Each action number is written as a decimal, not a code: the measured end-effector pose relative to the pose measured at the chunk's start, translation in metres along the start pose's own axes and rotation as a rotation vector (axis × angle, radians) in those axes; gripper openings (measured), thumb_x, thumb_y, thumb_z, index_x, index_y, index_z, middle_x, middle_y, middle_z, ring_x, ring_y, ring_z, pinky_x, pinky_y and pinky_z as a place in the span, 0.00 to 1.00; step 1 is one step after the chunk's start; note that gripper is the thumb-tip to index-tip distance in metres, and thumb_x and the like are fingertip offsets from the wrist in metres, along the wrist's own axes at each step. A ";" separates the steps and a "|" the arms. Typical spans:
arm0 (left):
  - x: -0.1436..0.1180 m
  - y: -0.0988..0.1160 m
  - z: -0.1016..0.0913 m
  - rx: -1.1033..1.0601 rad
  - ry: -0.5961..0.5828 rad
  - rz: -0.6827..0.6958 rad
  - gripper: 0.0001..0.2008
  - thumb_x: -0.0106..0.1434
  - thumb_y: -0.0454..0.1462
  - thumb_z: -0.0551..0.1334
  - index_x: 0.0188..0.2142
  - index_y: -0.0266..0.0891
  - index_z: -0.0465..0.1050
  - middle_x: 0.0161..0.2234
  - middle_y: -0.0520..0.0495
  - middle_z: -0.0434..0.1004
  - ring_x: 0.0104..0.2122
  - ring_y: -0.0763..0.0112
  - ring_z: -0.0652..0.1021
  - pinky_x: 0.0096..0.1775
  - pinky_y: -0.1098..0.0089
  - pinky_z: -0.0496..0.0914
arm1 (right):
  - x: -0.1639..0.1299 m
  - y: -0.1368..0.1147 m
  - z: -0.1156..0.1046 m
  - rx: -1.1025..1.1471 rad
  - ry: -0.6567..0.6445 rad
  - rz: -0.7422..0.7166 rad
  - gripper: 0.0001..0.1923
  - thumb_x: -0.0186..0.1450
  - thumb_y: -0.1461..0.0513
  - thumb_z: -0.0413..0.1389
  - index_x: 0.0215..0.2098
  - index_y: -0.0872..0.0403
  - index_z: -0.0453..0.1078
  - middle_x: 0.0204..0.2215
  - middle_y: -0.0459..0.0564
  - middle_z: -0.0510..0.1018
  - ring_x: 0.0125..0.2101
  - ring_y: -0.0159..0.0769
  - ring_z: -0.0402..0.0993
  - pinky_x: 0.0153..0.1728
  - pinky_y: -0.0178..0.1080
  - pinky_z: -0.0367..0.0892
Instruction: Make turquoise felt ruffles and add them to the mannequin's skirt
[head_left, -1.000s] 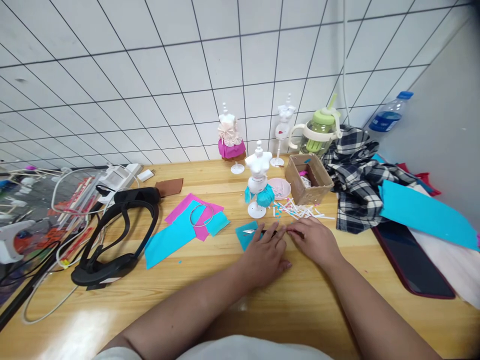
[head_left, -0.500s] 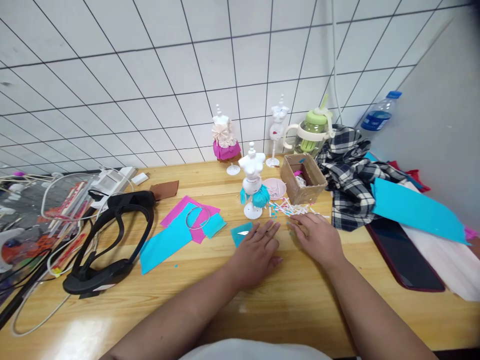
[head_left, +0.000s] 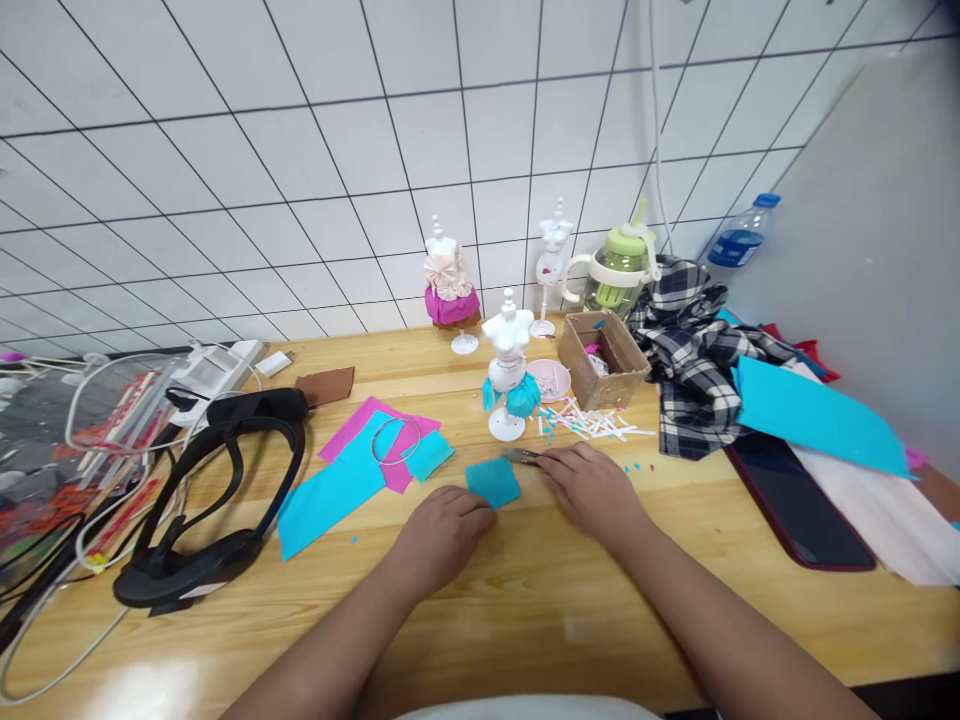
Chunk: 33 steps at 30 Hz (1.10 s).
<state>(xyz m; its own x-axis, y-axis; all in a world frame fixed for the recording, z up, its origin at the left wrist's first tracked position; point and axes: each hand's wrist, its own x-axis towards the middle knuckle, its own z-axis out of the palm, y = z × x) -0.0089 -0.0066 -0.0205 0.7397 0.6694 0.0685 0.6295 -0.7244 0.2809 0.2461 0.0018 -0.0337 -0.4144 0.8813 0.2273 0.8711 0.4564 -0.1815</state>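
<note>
A small blue square [head_left: 492,482] of crepe-like paper or cloth lies on the wooden table. My left hand [head_left: 444,532] is closed at its lower left edge, fingertips on it. My right hand [head_left: 592,490] is closed around the dark end of small metal scissors [head_left: 523,456], whose tip points left just above the square. Behind them stands a white mini dress form [head_left: 508,335] with a puffy blue skirt piece [head_left: 523,396] at its base.
Two more dress forms, one dressed [head_left: 450,275] and one mostly white [head_left: 553,262], stand behind. A pink dish [head_left: 549,380], scattered paper strips [head_left: 600,424] and a cardboard box [head_left: 604,360] are at right. Blue and pink sheets [head_left: 330,510], a metal ring [head_left: 395,440] and a black headset [head_left: 217,500] lie left.
My left hand has moved left and down, uncovering the blue square. My right hand has come left from the paper strips and now holds the scissors.
</note>
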 end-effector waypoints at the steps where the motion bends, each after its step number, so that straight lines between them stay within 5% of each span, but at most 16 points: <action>1: 0.000 -0.001 0.000 -0.016 0.014 -0.007 0.12 0.67 0.34 0.53 0.45 0.44 0.74 0.40 0.47 0.79 0.41 0.63 0.76 0.44 0.62 0.70 | -0.001 0.002 -0.002 -0.007 0.009 0.041 0.15 0.70 0.62 0.48 0.50 0.52 0.72 0.46 0.50 0.78 0.44 0.41 0.69 0.48 0.43 0.65; 5: 0.000 -0.006 0.001 -0.070 0.143 -0.105 0.14 0.65 0.38 0.58 0.50 0.42 0.70 0.44 0.43 0.75 0.44 0.61 0.74 0.47 0.59 0.70 | 0.002 -0.006 -0.015 0.043 0.013 0.077 0.15 0.69 0.62 0.50 0.51 0.52 0.71 0.48 0.52 0.76 0.46 0.42 0.68 0.49 0.44 0.64; 10: 0.002 -0.010 0.002 -0.101 0.256 -0.254 0.20 0.60 0.44 0.64 0.50 0.40 0.68 0.48 0.40 0.72 0.49 0.56 0.71 0.49 0.54 0.68 | 0.020 -0.041 -0.015 0.167 -0.060 -0.067 0.13 0.68 0.61 0.51 0.49 0.50 0.71 0.42 0.52 0.77 0.43 0.42 0.68 0.46 0.44 0.65; 15: 0.002 -0.012 0.002 -0.122 0.188 -0.184 0.08 0.64 0.37 0.59 0.42 0.43 0.73 0.44 0.46 0.75 0.45 0.62 0.73 0.48 0.59 0.66 | 0.021 -0.048 0.005 0.136 -0.100 -0.151 0.10 0.68 0.63 0.49 0.37 0.51 0.73 0.34 0.51 0.75 0.39 0.41 0.68 0.43 0.43 0.65; 22: 0.006 -0.012 -0.002 -0.147 0.095 -0.128 0.11 0.63 0.44 0.61 0.42 0.45 0.75 0.42 0.47 0.77 0.43 0.63 0.74 0.48 0.58 0.62 | 0.017 -0.038 0.007 0.223 -0.143 -0.175 0.08 0.65 0.59 0.55 0.41 0.51 0.72 0.36 0.50 0.75 0.40 0.42 0.69 0.42 0.43 0.66; 28: 0.006 -0.013 0.001 -0.096 0.141 -0.223 0.11 0.68 0.37 0.54 0.39 0.44 0.76 0.39 0.49 0.79 0.41 0.67 0.75 0.47 0.59 0.60 | 0.018 -0.044 0.010 0.222 -0.093 -0.152 0.09 0.65 0.59 0.55 0.42 0.53 0.72 0.37 0.52 0.75 0.40 0.42 0.69 0.44 0.44 0.66; 33: 0.006 -0.009 -0.002 -0.111 0.120 -0.225 0.14 0.60 0.47 0.63 0.44 0.46 0.75 0.43 0.47 0.77 0.45 0.61 0.74 0.46 0.58 0.59 | 0.019 -0.047 0.012 0.169 -0.083 -0.214 0.11 0.69 0.63 0.48 0.36 0.53 0.73 0.31 0.51 0.76 0.36 0.40 0.70 0.39 0.43 0.66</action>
<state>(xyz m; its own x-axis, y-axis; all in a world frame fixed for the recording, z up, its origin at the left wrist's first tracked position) -0.0109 0.0045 -0.0207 0.5463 0.8312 0.1033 0.7403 -0.5369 0.4046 0.1942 -0.0015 -0.0322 -0.6103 0.7666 0.1996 0.7081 0.6409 -0.2965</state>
